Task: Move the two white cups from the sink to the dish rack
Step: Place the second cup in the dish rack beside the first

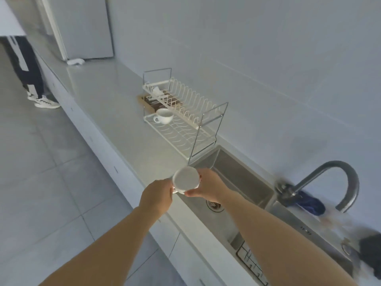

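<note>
A white cup (185,179) is held between both hands above the sink's left end, near the counter's front edge, its round face turned toward me. My left hand (157,196) grips its handle side. My right hand (208,185) cradles its right and lower side. A second white cup (164,116) stands upright on the lower tier of the white wire dish rack (183,139), near the rack's far left end. The steel sink (237,178) lies right of the rack, with its drain (215,205) showing below my right wrist.
A curved grey faucet (334,182) rises at the sink's right, a dark blue cloth (311,205) beside its base. A wire grid (250,263) lies in the sink's near end. A white cloth (75,61) lies far left by a fridge. A person's legs (31,71) stand at far left.
</note>
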A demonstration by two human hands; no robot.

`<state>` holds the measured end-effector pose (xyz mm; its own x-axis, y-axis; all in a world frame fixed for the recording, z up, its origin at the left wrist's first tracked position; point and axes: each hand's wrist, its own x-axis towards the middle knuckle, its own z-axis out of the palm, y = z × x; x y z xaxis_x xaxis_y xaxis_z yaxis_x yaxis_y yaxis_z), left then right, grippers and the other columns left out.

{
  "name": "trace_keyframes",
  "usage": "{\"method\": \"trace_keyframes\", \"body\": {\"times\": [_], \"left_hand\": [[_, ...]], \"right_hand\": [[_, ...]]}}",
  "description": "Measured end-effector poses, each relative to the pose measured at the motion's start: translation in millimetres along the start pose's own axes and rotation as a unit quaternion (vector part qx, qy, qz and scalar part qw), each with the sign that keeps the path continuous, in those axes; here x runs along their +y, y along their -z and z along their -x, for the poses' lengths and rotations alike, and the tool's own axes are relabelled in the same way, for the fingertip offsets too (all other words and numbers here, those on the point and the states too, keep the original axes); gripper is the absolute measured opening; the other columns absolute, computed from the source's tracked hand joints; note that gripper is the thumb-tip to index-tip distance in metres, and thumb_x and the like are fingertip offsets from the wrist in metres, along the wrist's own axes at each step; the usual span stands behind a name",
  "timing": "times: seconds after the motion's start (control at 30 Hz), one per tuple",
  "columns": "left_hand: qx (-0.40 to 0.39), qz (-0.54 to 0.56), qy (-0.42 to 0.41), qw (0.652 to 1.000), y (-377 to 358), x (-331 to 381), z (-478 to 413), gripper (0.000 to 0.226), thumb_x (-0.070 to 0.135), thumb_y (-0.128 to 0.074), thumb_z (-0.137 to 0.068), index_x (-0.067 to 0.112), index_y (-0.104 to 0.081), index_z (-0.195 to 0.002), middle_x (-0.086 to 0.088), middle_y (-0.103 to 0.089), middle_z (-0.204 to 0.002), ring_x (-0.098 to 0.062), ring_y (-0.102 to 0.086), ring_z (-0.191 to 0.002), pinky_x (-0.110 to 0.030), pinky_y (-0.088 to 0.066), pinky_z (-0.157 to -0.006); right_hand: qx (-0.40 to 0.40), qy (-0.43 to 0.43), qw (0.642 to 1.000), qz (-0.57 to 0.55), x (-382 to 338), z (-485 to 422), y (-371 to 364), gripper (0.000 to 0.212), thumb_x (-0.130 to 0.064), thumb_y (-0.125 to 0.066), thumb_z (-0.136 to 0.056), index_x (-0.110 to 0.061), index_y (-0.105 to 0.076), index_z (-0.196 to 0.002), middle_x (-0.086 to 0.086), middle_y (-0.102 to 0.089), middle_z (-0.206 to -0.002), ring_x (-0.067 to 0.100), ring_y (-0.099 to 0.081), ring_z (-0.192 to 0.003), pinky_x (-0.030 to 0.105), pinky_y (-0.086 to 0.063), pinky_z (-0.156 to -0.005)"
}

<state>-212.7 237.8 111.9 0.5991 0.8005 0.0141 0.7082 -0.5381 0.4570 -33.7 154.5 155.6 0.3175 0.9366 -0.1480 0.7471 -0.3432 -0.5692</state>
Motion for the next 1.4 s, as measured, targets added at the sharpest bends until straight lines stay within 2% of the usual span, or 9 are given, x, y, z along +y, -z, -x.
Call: {"method": "trace_keyframes", "body": {"times": [0.23, 0.5, 0.77, 0.9, 1.0, 1.13, 1.3, 1.37, 1.4], "left_hand": [[0.008, -0.027, 0.02, 0.999, 43.1, -65.3, -61.3, 0.016, 0.025, -0.049, -0.097, 0.018, -0.062, -0.097, 0.0, -0.067, -0.084, -0.019, -0.051, -0.066, -0.029, -0.036, -0.057], [-0.003, -0.037, -0.017, 0.999, 46.4, -93.6, -171.0, 0.017, 0.024, -0.048, -0.098, 0.018, -0.064, -0.098, -0.002, -0.069, -0.087, -0.022, -0.058, -0.072, -0.03, -0.041, -0.061], [-0.04, -0.04, -0.056, 0.997, 23.9, -108.7, -274.1, 0.016, 0.023, -0.048, -0.097, 0.016, -0.063, -0.097, -0.004, -0.069, -0.088, -0.028, -0.064, -0.082, -0.032, -0.039, -0.062], [-0.058, -0.039, -0.067, 0.995, 15.8, -109.6, -310.9, 0.017, 0.023, -0.047, -0.098, 0.015, -0.063, -0.099, -0.006, -0.069, -0.091, -0.028, -0.064, -0.087, -0.032, -0.039, -0.064], [-0.074, -0.033, -0.075, 0.994, 5.9, -106.1, -333.6, 0.017, 0.022, -0.047, -0.098, 0.015, -0.063, -0.099, -0.006, -0.07, -0.091, -0.029, -0.064, -0.088, -0.032, -0.039, -0.065], [-0.092, -0.009, -0.087, 0.992, -9.1, -98.6, -359.3, 0.015, 0.022, -0.048, -0.098, 0.014, -0.062, -0.097, -0.006, -0.069, -0.091, -0.029, -0.065, -0.088, -0.031, -0.038, -0.064], [-0.101, 0.055, -0.111, 0.987, -28.3, -100.7, -386.0, 0.015, 0.022, -0.052, -0.097, 0.011, -0.062, -0.095, -0.008, -0.068, -0.09, -0.029, -0.063, -0.09, -0.032, -0.042, -0.07], [-0.113, 0.069, -0.12, 0.984, -34.4, -104.4, -393.7, 0.015, 0.021, -0.052, -0.097, 0.01, -0.062, -0.095, -0.009, -0.068, -0.09, -0.03, -0.063, -0.09, -0.033, -0.042, -0.071], [-0.119, 0.075, -0.125, 0.982, -36.6, -106.0, -397.2, 0.015, 0.021, -0.052, -0.097, 0.009, -0.062, -0.094, -0.01, -0.068, -0.09, -0.031, -0.062, -0.09, -0.033, -0.04, -0.071]], "right_hand": [[0.005, -0.008, 1.0, 0.004, -58.2, -81.3, -13.3, 0.069, -0.038, -0.093, -0.059, -0.021, -0.065, -0.119, -0.002, -0.068, -0.111, 0.02, -0.063, -0.101, 0.039, -0.051, -0.091], [0.016, -0.03, 0.999, -0.005, -57.5, -183.6, -4.4, 0.073, -0.034, -0.093, -0.062, -0.018, -0.062, -0.127, 0.001, -0.064, -0.119, 0.023, -0.06, -0.109, 0.043, -0.048, -0.097], [0.031, -0.062, 0.997, -0.04, -29.4, -276.5, -1.1, 0.062, -0.019, -0.094, -0.057, -0.016, -0.07, -0.115, -0.002, -0.065, -0.102, 0.021, -0.061, -0.096, 0.033, -0.047, -0.079], [0.045, -0.108, 0.991, -0.066, -19.9, -302.5, -7.3, 0.068, -0.015, -0.092, -0.062, -0.016, -0.063, -0.124, 0.0, -0.065, -0.113, 0.022, -0.058, -0.108, 0.034, -0.044, -0.091], [0.051, -0.146, 0.984, -0.091, -8.6, -315.1, -11.6, 0.072, -0.014, -0.085, -0.072, -0.023, -0.055, -0.136, -0.002, -0.053, -0.12, 0.021, -0.05, -0.119, 0.031, -0.038, -0.096], [0.051, -0.211, 0.973, -0.077, 8.8, -328.8, -17.9, 0.072, -0.019, -0.076, -0.083, -0.024, -0.042, -0.146, 0.003, -0.041, -0.135, 0.027, -0.041, -0.129, 0.047, -0.047, -0.1], [0.123, -0.286, 0.942, -0.125, 21.0, -340.9, -34.2, 0.085, -0.019, -0.074, -0.088, -0.022, -0.025, -0.157, 0.004, -0.039, -0.151, 0.029, -0.042, -0.135, 0.027, -0.046, -0.087], [0.141, -0.298, 0.933, -0.144, 22.0, -346.8, -37.3, 0.084, -0.016, -0.075, -0.087, -0.024, -0.029, -0.157, 0.003, -0.041, -0.154, 0.028, -0.043, -0.137, 0.025, -0.046, -0.088], [0.15, -0.303, 0.929, -0.148, 22.0, -350.1, -37.5, 0.08, -0.014, -0.077, -0.085, -0.024, -0.036, -0.154, 0.003, -0.044, -0.152, 0.028, -0.047, -0.133, 0.024, -0.046, -0.083]]}}
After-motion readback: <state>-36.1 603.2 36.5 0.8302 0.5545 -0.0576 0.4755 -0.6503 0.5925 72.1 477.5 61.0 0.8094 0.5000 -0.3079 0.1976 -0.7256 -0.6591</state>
